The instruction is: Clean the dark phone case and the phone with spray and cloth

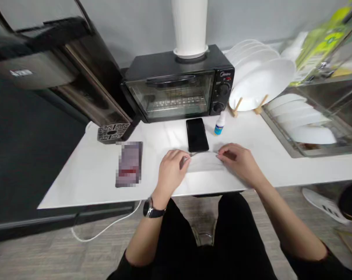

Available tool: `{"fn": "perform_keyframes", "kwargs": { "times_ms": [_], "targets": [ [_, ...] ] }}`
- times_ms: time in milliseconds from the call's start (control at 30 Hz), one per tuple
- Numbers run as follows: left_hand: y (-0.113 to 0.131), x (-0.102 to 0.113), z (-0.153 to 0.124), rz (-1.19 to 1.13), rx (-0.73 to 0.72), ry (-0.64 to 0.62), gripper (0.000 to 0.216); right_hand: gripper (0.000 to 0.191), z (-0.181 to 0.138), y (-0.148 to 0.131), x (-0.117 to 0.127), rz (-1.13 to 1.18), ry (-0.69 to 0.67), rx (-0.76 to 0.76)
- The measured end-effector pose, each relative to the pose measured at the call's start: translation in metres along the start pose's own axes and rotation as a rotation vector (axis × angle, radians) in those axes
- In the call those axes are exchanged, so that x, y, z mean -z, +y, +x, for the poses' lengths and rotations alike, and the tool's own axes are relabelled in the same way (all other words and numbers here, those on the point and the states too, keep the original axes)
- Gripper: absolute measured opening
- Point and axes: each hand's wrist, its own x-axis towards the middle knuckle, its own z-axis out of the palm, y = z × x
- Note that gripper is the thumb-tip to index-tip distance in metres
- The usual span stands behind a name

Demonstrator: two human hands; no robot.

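Note:
Between my hands, a thin white sheet is stretched just above the white counter; whether it is tissue or cloth I cannot tell. My left hand pinches its left edge, thumb against the fingers. Its right edge is pinched in my right hand. Right behind the sheet lies a black phone, screen up. A small white bottle with a blue label stands upright to the right of the phone.
A black toaster oven stands at the back with a white cylindrical container on top. Left are a drinks dispenser and a blurred flat packet. White plates stand in a rack right, beside a sink.

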Motion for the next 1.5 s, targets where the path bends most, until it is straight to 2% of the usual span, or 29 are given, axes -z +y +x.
{"fn": "perform_keyframes", "kwargs": {
  "times_ms": [100,233,333,500,867,967,1167,1233,1367,1500],
  "targets": [
    [-0.003,-0.002,-0.002,-0.068,0.007,0.005,0.008,0.017,-0.003,0.003,-0.003,0.013,0.011,-0.021],
    [-0.005,-0.003,-0.003,-0.076,-0.013,0.003,0.026,0.017,-0.004,0.003,-0.004,0.030,0.028,0.013],
    [-0.005,-0.002,-0.003,-0.085,-0.050,0.013,0.019,0.015,-0.003,0.002,-0.002,0.024,0.046,0.055],
    [-0.003,-0.001,-0.004,-0.071,-0.106,0.116,0.007,0.013,-0.005,-0.001,-0.001,-0.002,0.055,0.108],
    [-0.001,-0.001,-0.004,-0.046,-0.133,0.156,0.026,0.016,-0.006,0.000,-0.002,-0.030,0.115,0.231],
    [-0.001,-0.002,-0.004,-0.079,-0.148,0.154,0.018,0.018,-0.006,0.000,-0.002,-0.023,0.132,0.254],
    [-0.002,0.007,-0.005,-0.129,-0.227,0.242,0.030,0.023,-0.010,-0.006,0.001,0.002,0.159,0.331],
    [-0.003,0.015,-0.011,-0.150,-0.276,0.222,0.032,0.026,-0.014,-0.008,0.005,0.005,0.109,0.404],
    [-0.005,0.030,-0.035,-0.170,-0.344,0.088,0.032,0.035,-0.033,-0.007,0.013,-0.002,-0.079,0.533],
    [-0.002,0.039,-0.061,-0.163,-0.389,-0.074,0.032,0.032,-0.060,-0.003,0.019,-0.003,-0.206,0.543]
  ]
}}
